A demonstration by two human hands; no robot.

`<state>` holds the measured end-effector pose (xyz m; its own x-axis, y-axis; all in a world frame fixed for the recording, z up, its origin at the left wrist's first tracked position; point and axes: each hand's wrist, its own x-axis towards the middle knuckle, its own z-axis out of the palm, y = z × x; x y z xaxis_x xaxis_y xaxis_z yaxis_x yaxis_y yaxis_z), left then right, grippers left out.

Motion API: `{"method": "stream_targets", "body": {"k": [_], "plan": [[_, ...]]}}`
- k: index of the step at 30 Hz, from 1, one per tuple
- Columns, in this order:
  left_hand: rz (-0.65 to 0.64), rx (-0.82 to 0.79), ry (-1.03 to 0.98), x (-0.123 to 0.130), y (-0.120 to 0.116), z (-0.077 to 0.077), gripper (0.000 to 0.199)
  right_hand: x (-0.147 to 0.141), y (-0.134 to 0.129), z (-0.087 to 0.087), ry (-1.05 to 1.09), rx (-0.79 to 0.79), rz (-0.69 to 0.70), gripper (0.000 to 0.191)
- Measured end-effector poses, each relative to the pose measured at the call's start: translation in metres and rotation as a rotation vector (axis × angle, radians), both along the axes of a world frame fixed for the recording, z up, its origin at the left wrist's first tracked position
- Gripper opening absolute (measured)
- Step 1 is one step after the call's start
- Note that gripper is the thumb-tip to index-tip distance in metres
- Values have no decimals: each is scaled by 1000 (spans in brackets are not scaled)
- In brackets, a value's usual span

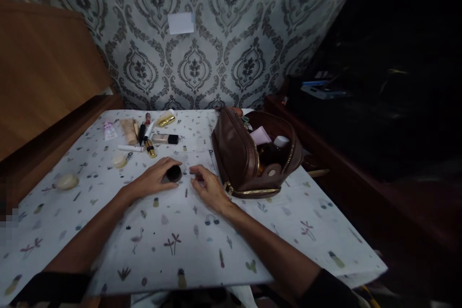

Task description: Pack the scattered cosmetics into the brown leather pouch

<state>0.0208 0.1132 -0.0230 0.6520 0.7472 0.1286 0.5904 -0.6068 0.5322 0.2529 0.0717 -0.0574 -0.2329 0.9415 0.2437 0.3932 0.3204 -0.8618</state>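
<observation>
- Clock hours are read around the small, round, dark jar point(174, 173), with 12 towards the wall.
- At 6 o'clock, a white tablecloth point(195, 250) printed with flamingos, palms and pineapples runs from the wrists to the near edge, giving open room; its right corner juts out at 4.
- At 9, the bare left hand point(155, 177) curls its thumb and fingers around the jar, closed to its width. Any writing on the jar is too dark to read.
- At 3, the bare right hand point(209, 187) has loosely bent, parted fingers, gripping nothing visible, the tips just short of the jar.
- Beyond that hand at 3 stands a brown leather bag point(234, 149) with gold zips, gaping open; a white-capped bottle point(281, 141) and pale pink tube point(260, 135) show inside.
- At 9 and 10 lie two cream, rounded pieces point(67, 182).
- At 11, a beige squeeze tube point(129, 131), white-and-pink tube point(109, 131) and black-capped bottle point(165, 139) lie among other cosmetics, print too small to read.
- At 12, grey-patterned wallpaper point(195, 65) rises behind the far edge.
</observation>
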Motion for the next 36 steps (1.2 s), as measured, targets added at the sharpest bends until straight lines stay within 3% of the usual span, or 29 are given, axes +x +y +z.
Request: {"method": "stream_targets", "body": {"k": [4, 8, 12, 23, 36], "plan": [[33, -74, -101, 3, -1, 4, 44, -1, -2, 2, -15, -18, 16, 37], [56, -161, -237, 22, -9, 1, 40, -2, -3, 3, -42, 48, 49, 46], [45, -151, -310, 39, -18, -3, 41, -3, -2, 3, -143, 129, 50, 40], [60, 41, -146, 46, -26, 0, 32, -1, 0, 4, -253, 127, 23, 25], [112, 65, -80, 46, -29, -11, 34, -3, -6, 7, -295, 113, 32, 31]]}}
